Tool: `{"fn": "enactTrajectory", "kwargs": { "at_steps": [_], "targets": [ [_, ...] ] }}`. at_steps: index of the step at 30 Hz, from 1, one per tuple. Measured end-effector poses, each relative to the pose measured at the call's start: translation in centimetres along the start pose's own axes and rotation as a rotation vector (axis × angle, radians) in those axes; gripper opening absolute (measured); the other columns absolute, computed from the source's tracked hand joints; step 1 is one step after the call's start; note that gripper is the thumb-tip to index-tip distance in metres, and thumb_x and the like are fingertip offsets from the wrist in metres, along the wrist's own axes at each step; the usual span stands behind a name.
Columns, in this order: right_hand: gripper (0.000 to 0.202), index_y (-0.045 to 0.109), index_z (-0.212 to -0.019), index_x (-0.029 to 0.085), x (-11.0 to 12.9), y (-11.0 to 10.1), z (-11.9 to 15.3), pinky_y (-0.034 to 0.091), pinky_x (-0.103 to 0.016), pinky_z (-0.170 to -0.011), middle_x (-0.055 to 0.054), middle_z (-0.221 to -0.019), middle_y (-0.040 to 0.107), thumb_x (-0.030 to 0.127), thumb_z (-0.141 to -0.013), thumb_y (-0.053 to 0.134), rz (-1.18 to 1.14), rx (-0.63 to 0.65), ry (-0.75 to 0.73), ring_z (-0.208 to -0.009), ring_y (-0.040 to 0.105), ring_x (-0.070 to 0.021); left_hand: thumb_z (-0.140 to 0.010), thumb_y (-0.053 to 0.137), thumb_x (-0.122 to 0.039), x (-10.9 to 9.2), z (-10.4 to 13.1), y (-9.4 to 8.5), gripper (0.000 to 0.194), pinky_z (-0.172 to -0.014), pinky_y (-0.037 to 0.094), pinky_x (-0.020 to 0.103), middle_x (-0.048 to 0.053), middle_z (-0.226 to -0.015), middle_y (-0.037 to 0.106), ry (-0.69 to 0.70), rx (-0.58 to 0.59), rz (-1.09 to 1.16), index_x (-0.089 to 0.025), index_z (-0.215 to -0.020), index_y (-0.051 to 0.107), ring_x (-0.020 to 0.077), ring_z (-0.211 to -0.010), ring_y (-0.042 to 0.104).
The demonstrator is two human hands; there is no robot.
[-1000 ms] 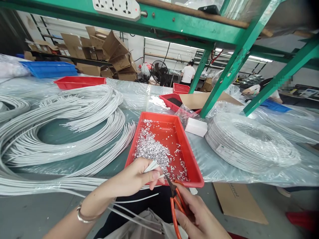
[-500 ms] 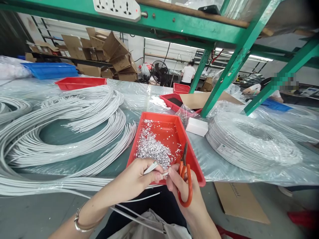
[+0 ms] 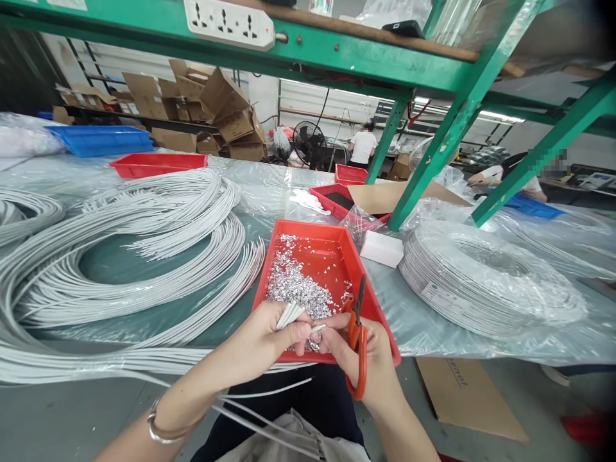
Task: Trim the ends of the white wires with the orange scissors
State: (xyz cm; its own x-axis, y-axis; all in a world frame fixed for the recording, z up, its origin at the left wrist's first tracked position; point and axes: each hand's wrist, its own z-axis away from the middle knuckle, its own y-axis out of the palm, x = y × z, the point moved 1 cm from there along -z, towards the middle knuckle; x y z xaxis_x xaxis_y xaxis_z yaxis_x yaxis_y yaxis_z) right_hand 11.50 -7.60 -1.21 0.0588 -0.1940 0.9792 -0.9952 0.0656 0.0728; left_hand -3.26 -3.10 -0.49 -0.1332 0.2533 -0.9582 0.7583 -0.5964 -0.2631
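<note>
1. The left hand (image 3: pixel 276 333) pinches a bundle of slim, smooth white cables (image 3: pixel 290 315) above the near edge of the red tray (image 3: pixel 332 256).
2. The right hand (image 3: pixel 359 346) grips orange-handled scissors (image 3: pixel 359 340), dark blades upward, its fingertips at one cable's end.
3. Shiny, flaky silver bits (image 3: pixel 301 285) lie inside the tray.
4. Left of the tray, ribbed cable loops (image 3: pixel 202 256) curve; right, a round film-wrapped coil (image 3: pixel 481 276).

Ahead of our grip, we have open air above the red tray (image 3: pixel 376 311), below the green shelf beam (image 3: pixel 366 61). Orange-handled scissors (image 3: pixel 359 340) obstruct our right; beyond, a wrapped cable coil (image 3: pixel 486 282) bulks up.
</note>
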Motion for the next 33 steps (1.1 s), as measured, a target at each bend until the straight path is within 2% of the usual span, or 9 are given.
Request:
{"fn": "enactTrajectory", "kwargs": {
  "at_steps": [3, 7, 10, 14, 19, 23, 27, 30, 33],
  "targets": [
    [0.016, 0.066, -0.063, 0.018, 0.0, 0.0, -0.3, 0.043, -0.026, -0.046, 0.002, -0.047, 0.056, 0.032, -0.071, 0.066, 0.070, 0.045, -0.015, -0.044, 0.050, -0.0134, -0.084, 0.047, -0.029, -0.1, -0.1, -0.2, 0.030, -0.058, 0.036, 0.022, -0.001, -0.057, 0.053, 0.000, 0.027, 0.046, -0.015, -0.058, 0.055, 0.0117, -0.057, 0.048],
    [0.015, 0.064, -0.073, 0.016, -0.5, -0.9, -1.5, 0.045, -0.026, -0.048, 0.000, -0.054, 0.059, 0.027, -0.079, 0.056, 0.306, 0.069, -0.051, -0.050, 0.055, -0.0154, -0.083, 0.049, -0.029, 0.2, -0.4, 0.2, 0.029, -0.055, 0.035, 0.021, -0.001, -0.060, 0.055, -0.066, 0.163, 0.087, -0.014, -0.061, 0.058, 0.0106, -0.055, 0.047],
    [0.015, 0.064, -0.085, 0.015, -0.7, -2.2, -2.9, 0.048, -0.032, -0.062, -0.005, -0.071, 0.066, 0.026, -0.081, 0.055, 0.510, 0.030, -0.089, -0.065, 0.062, -0.0205, -0.083, 0.050, -0.032, 0.4, -0.7, 0.3, 0.025, -0.058, 0.036, 0.022, -0.001, -0.063, 0.055, -0.061, 0.039, 0.025, -0.013, -0.071, 0.062, 0.0117, -0.059, 0.047],
    [0.037, 0.047, -0.112, 0.015, -0.2, -3.7, -3.4, 0.048, -0.039, -0.080, -0.013, -0.102, 0.065, 0.027, -0.078, 0.057, 0.440, 0.025, -0.098, -0.091, 0.062, -0.0260, -0.084, 0.048, -0.038, 0.3, -0.8, 0.0, 0.029, -0.050, 0.030, 0.021, -0.005, -0.059, 0.042, -0.070, -0.108, 0.001, -0.013, -0.084, 0.064, 0.0096, -0.053, 0.038],
    [0.039, 0.041, -0.117, 0.018, 0.8, -4.4, -0.1, 0.041, -0.039, -0.095, -0.016, -0.124, 0.052, 0.033, -0.083, 0.053, 0.241, 0.272, 0.022, -0.113, 0.050, -0.0256, -0.080, 0.053, -0.039, 0.5, -0.9, -0.1, 0.027, -0.049, 0.034, 0.020, -0.005, -0.061, 0.040, -0.105, -0.136, 0.162, -0.013, -0.079, 0.058, 0.0083, -0.052, 0.037],
    [0.050, 0.041, -0.123, 0.020, -0.1, -4.5, 2.4, 0.042, -0.040, -0.094, -0.015, -0.123, 0.053, 0.037, -0.079, 0.059, 0.258, 0.243, 0.186, -0.114, 0.050, -0.0259, -0.076, 0.058, -0.039, 0.9, -1.1, 0.2, 0.026, -0.046, 0.033, 0.019, -0.007, -0.057, 0.037, -0.107, -0.195, 0.184, -0.016, -0.068, 0.048, 0.0076, -0.049, 0.036],
    [0.047, 0.045, -0.122, 0.019, -0.9, -4.1, 2.6, 0.044, -0.041, -0.092, -0.015, -0.118, 0.058, 0.041, -0.081, 0.056, 0.366, 0.268, 0.120, -0.110, 0.053, -0.0264, -0.077, 0.058, -0.037, 1.2, -1.1, 0.4, 0.025, -0.045, 0.031, 0.018, -0.008, -0.054, 0.038, -0.098, -0.192, 0.130, -0.016, -0.067, 0.049, 0.0066, -0.047, 0.036],
    [0.047, 0.044, -0.124, 0.018, -1.2, -4.2, 2.2, 0.043, -0.041, -0.093, -0.016, -0.125, 0.053, 0.042, -0.084, 0.052, 0.394, 0.256, 0.111, -0.112, 0.052, -0.0260, -0.072, 0.063, -0.037, 1.3, -1.2, 0.3, 0.026, -0.043, 0.033, 0.018, -0.008, -0.053, 0.041, -0.138, -0.216, 0.181, -0.016, -0.066, 0.048, 0.0064, -0.045, 0.040],
    [0.048, 0.041, -0.126, 0.016, -1.2, -4.6, 2.1, 0.040, -0.042, -0.096, -0.017, -0.129, 0.049, 0.041, -0.086, 0.050, 0.424, 0.323, 0.123, -0.117, 0.048, -0.0254, -0.066, 0.068, -0.036, 1.0, -1.2, 0.2, 0.029, -0.037, 0.032, 0.016, -0.008, -0.052, 0.046, -0.185, -0.264, 0.225, -0.016, -0.065, 0.047, 0.0062, -0.041, 0.044]
  ]
}}
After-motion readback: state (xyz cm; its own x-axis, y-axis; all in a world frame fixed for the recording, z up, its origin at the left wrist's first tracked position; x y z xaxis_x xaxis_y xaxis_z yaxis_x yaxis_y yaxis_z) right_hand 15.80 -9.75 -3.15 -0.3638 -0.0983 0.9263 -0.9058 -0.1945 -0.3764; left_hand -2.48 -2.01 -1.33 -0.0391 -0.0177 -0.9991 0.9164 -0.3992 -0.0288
